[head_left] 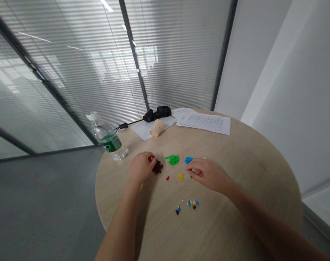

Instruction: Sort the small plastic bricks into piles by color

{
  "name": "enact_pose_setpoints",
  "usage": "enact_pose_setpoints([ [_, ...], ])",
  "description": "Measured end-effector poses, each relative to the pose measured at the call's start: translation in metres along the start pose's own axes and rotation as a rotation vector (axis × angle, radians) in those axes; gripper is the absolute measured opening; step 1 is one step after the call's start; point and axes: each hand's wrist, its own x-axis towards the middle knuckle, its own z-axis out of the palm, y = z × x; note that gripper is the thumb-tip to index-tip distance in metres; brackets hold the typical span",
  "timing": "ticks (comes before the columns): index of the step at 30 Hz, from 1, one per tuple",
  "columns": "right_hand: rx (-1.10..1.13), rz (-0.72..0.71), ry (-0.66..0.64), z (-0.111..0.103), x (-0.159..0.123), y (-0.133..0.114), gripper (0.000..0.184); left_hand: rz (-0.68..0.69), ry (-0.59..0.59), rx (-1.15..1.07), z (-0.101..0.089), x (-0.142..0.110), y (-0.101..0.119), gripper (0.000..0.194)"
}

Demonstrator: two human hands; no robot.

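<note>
Left hand narrow by dark bricks, right hand narrow, round wooden table, slatted glass wall

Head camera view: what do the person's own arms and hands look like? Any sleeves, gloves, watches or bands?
Both are bare: the left hand and right hand wear no gloves, and the left forearm and right forearm show no sleeve in view. No watch, ring, band or cable shows on either, though the arms run out of frame toward the elbows.

Head view angled down: left hand, right hand
</note>
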Motion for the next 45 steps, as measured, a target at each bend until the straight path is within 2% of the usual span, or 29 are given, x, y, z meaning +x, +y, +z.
enact_pose_setpoints([
  [3,0.024,-0.054,-0.094,0.003,-0.001,-0.001,0.012,0.089,0.073,-0.105,0.001,-0.003,0.01,0.024],
  [7,0.074,-0.089,-0.184,0.008,-0.002,-0.006,0.011,0.179,0.046,-0.198,0.005,-0.007,0.021,0.022],
  [12,0.142,-0.104,-0.359,0.016,-0.005,-0.014,0.009,0.2,0.002,-0.22,0.008,-0.01,0.027,0.022],
  [17,0.172,-0.109,-0.443,0.023,-0.007,-0.015,0.009,0.207,-0.006,-0.229,0.008,-0.01,0.026,0.022],
  [25,0.151,-0.11,-0.445,0.029,-0.007,-0.015,0.008,0.191,-0.008,-0.209,0.008,-0.01,0.027,0.022],
  [33,0.131,-0.084,-0.462,0.028,-0.007,-0.017,0.007,0.232,0.009,-0.218,0.01,-0.009,0.025,0.024],
  [38,0.115,-0.063,-0.474,0.02,-0.004,-0.018,0.01,0.235,0.005,-0.217,0.01,-0.009,0.025,0.024],
  [41,0.085,0.015,-0.382,0.004,-0.002,-0.008,0.01,0.266,-0.012,-0.233,0.009,-0.009,0.025,0.025],
  [45,-0.001,0.204,-0.225,-0.019,-0.002,0.017,0.01,0.371,-0.094,-0.28,0.01,-0.01,0.027,0.022],
])
